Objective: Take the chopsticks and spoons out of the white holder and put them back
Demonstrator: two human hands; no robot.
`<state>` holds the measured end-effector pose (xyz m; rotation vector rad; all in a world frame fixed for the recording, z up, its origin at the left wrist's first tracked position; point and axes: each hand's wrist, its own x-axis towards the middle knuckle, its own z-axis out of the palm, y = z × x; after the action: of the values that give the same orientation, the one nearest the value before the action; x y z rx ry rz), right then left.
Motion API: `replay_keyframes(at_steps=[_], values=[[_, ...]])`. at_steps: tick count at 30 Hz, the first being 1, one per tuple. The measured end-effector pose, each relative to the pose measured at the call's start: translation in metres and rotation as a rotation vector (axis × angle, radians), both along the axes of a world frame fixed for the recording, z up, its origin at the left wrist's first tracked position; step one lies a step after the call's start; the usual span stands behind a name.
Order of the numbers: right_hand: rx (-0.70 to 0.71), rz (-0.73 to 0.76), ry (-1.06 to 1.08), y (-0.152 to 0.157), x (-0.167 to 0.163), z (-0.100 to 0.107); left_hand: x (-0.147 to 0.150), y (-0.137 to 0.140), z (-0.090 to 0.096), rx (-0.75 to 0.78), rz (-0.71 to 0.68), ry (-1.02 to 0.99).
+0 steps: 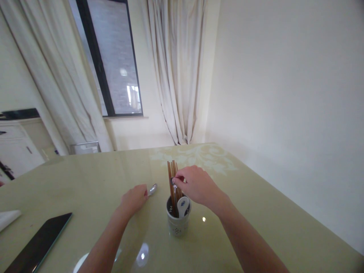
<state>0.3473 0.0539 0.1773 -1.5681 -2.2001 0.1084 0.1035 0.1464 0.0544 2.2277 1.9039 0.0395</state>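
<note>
A pale ceramic utensil holder point(178, 226) stands upright on the table, with several brown wooden chopsticks point(171, 170) and a white ceramic spoon point(183, 206) in it. At its top, my right hand point(197, 185) pinches a shiny metal utensil point(175, 187) beside the chopsticks. That utensil's lower end is hidden among the others, so its kind is unclear. Left of the holder, my left hand point(135, 198) is closed on a metal spoon point(152, 189). The spoon's bowl points away to the right; its handle is hidden by the fingers.
The glossy pale green table point(250, 212) has a wall on its right. A dark tablet-like slab point(40, 242) and a white object point(9, 218) lie at the left. Part of a white round thing point(80, 262) shows beside my left forearm. Curtains point(179, 68) hang beyond the far edge.
</note>
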Motion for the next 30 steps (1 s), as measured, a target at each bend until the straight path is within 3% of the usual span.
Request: replay_keyframes(at_steps=[4,7,10,13,17,20,23,30], values=[[-0.033,-0.022,0.009,-0.002,0.004,0.001,-0.002,0.004,-0.003,0.001,-0.026,-0.082],[-0.010,-0.053,0.071,-0.002,0.006,0.005,-0.003,0.008,0.004,0.035,-0.064,-0.177],[0.062,-0.071,0.139,-0.002,0.004,0.009,-0.003,0.006,0.028,0.111,-0.075,-0.385],[0.138,-0.006,0.306,-0.003,0.001,0.012,0.003,-0.009,0.063,0.159,-0.168,-0.822],[0.178,0.148,0.510,-0.006,-0.004,0.014,0.023,-0.043,0.102,0.022,-0.396,-1.127],[0.196,0.205,0.532,-0.011,-0.005,0.017,0.037,-0.061,0.114,-0.072,-0.482,-1.190],[0.227,0.182,0.535,-0.016,0.001,0.023,0.043,-0.064,0.114,-0.076,-0.494,-1.199],[0.262,0.072,0.520,-0.014,0.025,0.031,0.049,-0.052,0.097,0.164,-0.418,-0.978]])
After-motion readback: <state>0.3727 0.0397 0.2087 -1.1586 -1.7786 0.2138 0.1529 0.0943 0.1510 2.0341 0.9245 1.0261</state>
